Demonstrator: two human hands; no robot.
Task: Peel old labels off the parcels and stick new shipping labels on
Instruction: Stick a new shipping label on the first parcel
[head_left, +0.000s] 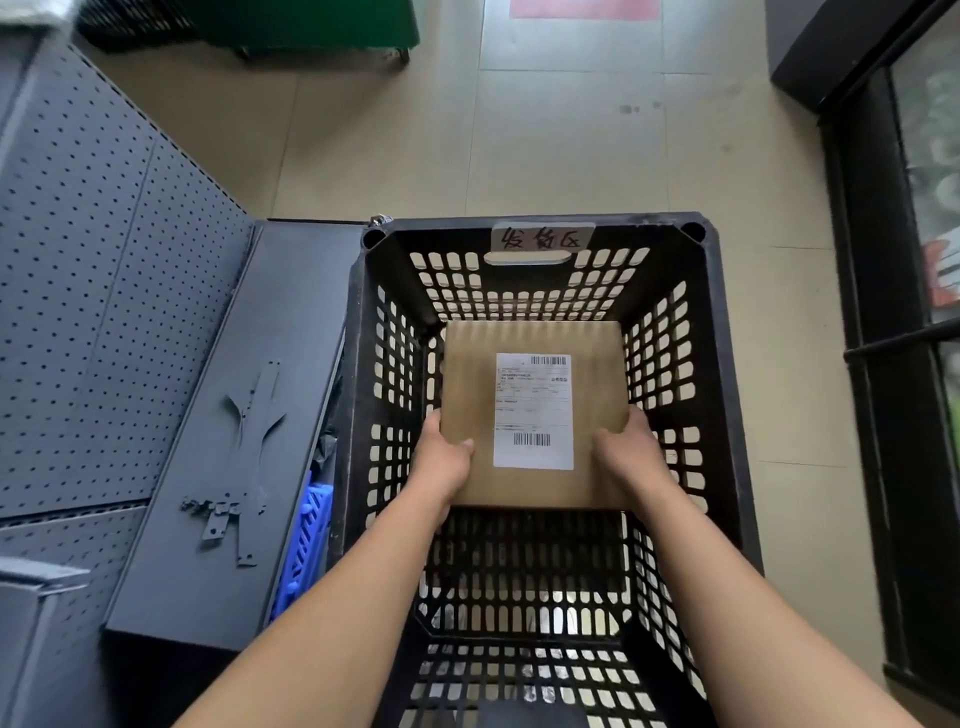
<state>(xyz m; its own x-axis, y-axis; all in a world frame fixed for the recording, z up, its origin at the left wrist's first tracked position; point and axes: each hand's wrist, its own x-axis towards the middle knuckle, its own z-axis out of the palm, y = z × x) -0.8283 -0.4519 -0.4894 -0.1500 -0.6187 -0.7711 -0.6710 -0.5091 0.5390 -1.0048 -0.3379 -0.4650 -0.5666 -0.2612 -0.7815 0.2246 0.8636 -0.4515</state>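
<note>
Gripping parcel (597, 395) by its side edges, left hand (447, 457) and right hand (631, 454), inside black crate (441, 224), walls near

We see a beige tiled floor (571, 130), grey perforated metal shelving (104, 286) on our left, a black-framed glass door (857, 260) on the right, and a green cart (311, 26) beyond.

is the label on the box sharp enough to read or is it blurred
Head view: the label on the box is soft, its barcodes visible but the small print unreadable; the wide-angle lens bows the crate walls; the lighting is even, with no glare.
</note>
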